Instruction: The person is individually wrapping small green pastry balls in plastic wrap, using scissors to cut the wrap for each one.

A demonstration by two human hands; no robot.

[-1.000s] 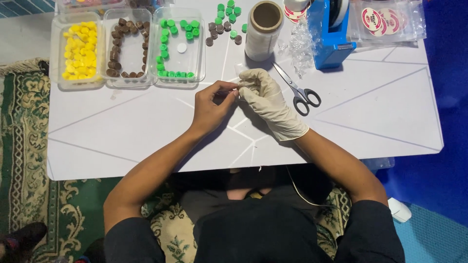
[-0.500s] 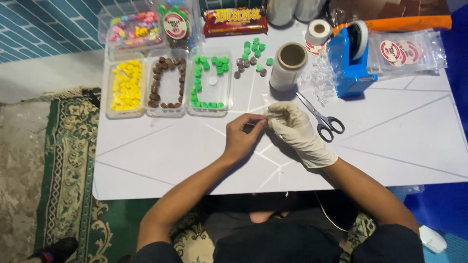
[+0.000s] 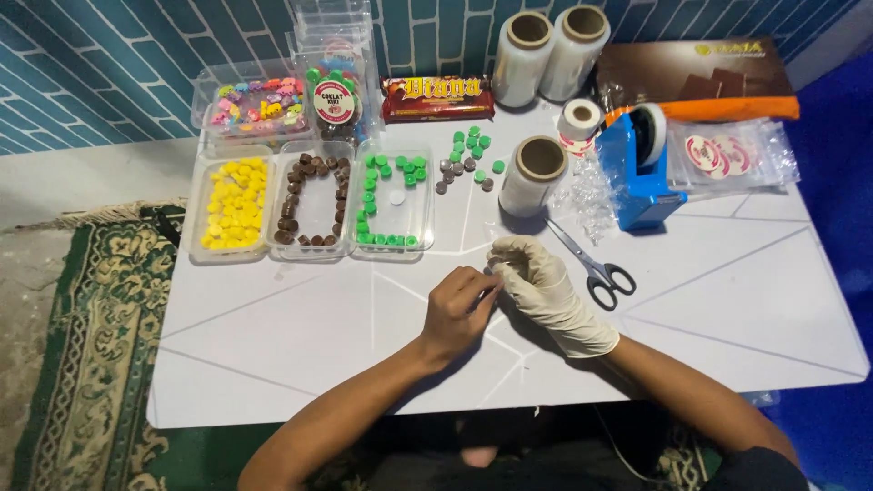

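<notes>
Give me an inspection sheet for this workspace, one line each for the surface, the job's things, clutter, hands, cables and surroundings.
Surface: white table with faint angled lines, bare at the front.
Job's things: a small piece, too hidden to identify, pinched between both hands; clear trays of yellow pieces, brown pieces and green pieces; loose green and brown pieces.
Clutter: scissors, blue tape dispenser, film rolls, bag of round stickers, brown box.
Hands: left hand bare, right hand in a white glove, fingertips meeting.
Cables: nothing seen.
Surroundings: blue brick-pattern wall, green patterned rug.
</notes>
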